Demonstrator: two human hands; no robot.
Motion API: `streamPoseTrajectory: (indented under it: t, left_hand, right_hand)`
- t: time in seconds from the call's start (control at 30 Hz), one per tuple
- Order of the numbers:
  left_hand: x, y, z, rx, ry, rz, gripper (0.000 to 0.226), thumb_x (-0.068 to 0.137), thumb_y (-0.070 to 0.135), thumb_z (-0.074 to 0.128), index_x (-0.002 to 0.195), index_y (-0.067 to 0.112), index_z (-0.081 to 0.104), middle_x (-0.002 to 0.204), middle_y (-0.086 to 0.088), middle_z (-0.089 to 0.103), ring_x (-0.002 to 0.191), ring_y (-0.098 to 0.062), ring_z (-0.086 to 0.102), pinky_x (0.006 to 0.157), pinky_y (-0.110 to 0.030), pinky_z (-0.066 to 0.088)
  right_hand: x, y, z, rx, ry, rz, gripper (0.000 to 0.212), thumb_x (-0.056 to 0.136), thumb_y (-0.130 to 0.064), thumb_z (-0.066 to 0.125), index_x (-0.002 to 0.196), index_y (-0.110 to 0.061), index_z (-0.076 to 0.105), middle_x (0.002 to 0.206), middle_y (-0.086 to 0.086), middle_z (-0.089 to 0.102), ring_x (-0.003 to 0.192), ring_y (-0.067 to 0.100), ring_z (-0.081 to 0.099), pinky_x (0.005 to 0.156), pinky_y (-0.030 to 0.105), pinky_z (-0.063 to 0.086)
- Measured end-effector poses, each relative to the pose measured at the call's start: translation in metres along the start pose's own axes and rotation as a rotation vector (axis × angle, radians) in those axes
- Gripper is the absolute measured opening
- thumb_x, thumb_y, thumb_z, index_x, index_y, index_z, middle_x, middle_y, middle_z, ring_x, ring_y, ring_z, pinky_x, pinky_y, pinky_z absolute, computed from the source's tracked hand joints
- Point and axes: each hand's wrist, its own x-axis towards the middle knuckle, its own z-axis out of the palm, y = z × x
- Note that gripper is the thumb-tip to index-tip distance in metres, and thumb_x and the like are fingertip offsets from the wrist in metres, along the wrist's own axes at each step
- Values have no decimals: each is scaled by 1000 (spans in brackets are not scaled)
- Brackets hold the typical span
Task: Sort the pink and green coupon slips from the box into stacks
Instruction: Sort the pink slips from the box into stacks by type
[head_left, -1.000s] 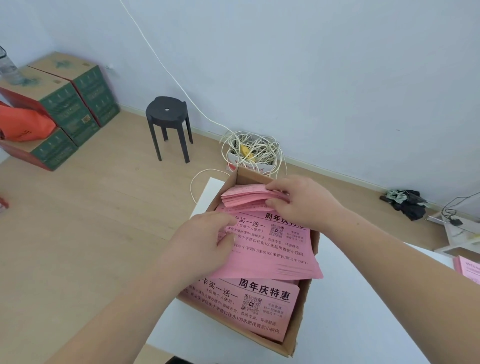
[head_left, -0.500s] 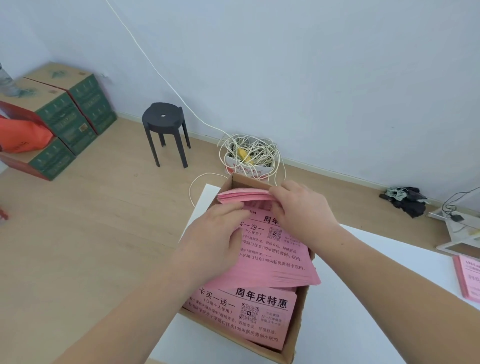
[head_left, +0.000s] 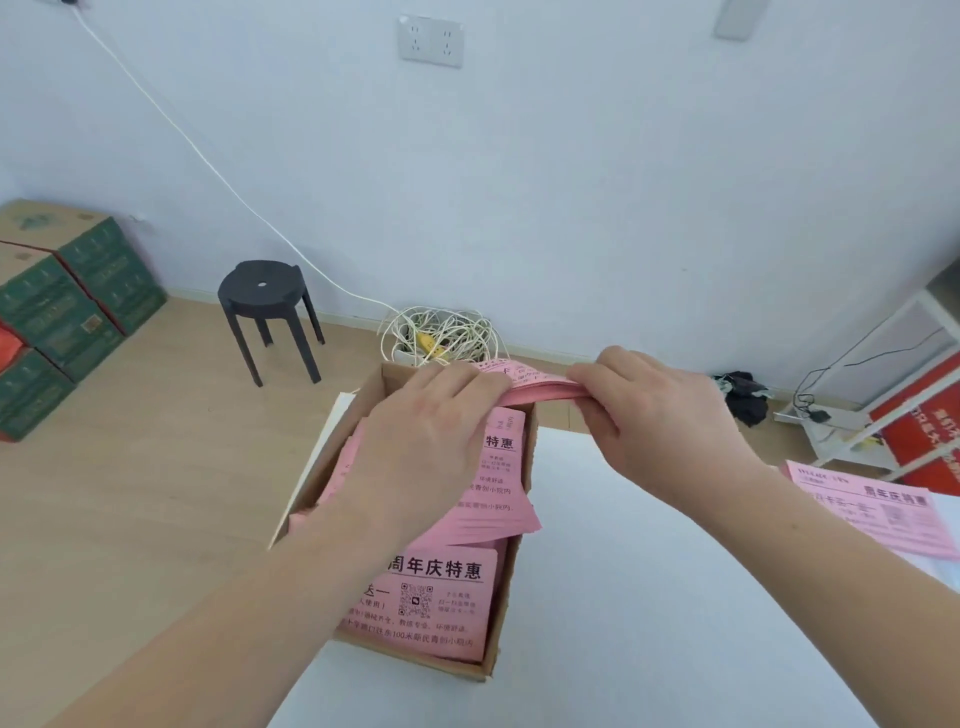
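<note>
An open cardboard box (head_left: 511, 613) stands on the white table (head_left: 623, 597), filled with pink coupon slips (head_left: 441, 597) printed in black. Above the box's far end both hands lift a thick bundle of pink slips (head_left: 535, 387). My left hand (head_left: 431, 431) grips the bundle's left end and hides much of the slips below. My right hand (head_left: 644, 410) pinches its right end. A stack of pink slips (head_left: 872, 512) lies on the table at the right edge. No green slips show.
A black stool (head_left: 267, 312) stands on the wooden floor at the left, with green cartons (head_left: 67, 312) stacked beyond it. A tangle of white cable (head_left: 441, 338) lies behind the box. A white rack and red sign (head_left: 919, 431) are at the right.
The bundle of pink slips has come up out of the box, held between both hands. The camera has tilted up and shifted right, bringing the wall socket and the right-hand stack into view.
</note>
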Motion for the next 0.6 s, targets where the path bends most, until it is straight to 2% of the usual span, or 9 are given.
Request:
streamPoseTrajectory:
  t: [0.1,0.17,0.23,0.33,0.4,0.43,0.53,0.6]
  left_hand:
    - [-6,50,34,-35,-80,86,47,79,5,79,120,22,64,101,5,65,91,-24,60,63,-41,55]
    - [-17,80,66,-4,-168,135,50,78,3,76,120,26,61,97,8,62,87,-21,57,51,-35,51]
    - [-27,100,97,21,-237,162,55,78,-1,72,122,28,58,98,10,62,86,-19,57,47,-30,45]
    - [-38,114,133,-2,-315,148,57,79,-7,66,125,25,53,109,7,64,93,-23,56,57,-38,56]
    - [-51,119,151,-10,-391,94,55,79,-9,64,123,23,55,113,5,62,100,-26,53,65,-43,58]
    - [-63,121,157,-15,-470,50,51,82,-8,61,123,22,57,118,3,60,105,-26,51,71,-44,58]
    - [-100,125,164,-60,-818,-56,42,95,16,61,136,22,53,146,0,43,133,-24,39,97,-45,51]
    - [-112,125,160,-39,-937,-46,56,95,32,64,148,24,45,161,0,29,148,-21,24,110,-42,43]
  right_hand:
    - [-77,30,-6,6,-26,95,28,98,-21,63,125,-17,66,92,-2,69,77,26,67,46,36,50]
    - [-128,41,-5,9,-54,141,30,94,-19,69,124,-18,67,85,-3,68,72,25,67,46,36,49]
    - [-168,51,6,-49,-98,183,27,90,-14,74,115,-20,67,79,-4,64,67,25,63,47,35,46]
    - [-206,57,29,-103,-130,289,32,80,-6,79,106,-21,68,80,-3,60,69,26,57,54,35,43]
    - [-225,48,41,0,-163,373,24,85,-13,79,106,-22,68,88,-4,63,78,27,60,62,36,47]
    - [-236,40,47,107,-234,425,22,88,-21,77,108,-24,69,96,-6,65,88,26,62,70,36,49]
    - [-267,22,58,357,-567,579,32,91,-47,70,119,-32,68,123,-15,59,121,15,51,93,34,50]
    - [-277,19,59,373,-625,590,38,86,-57,70,115,-32,70,127,-16,53,125,12,45,95,33,50]
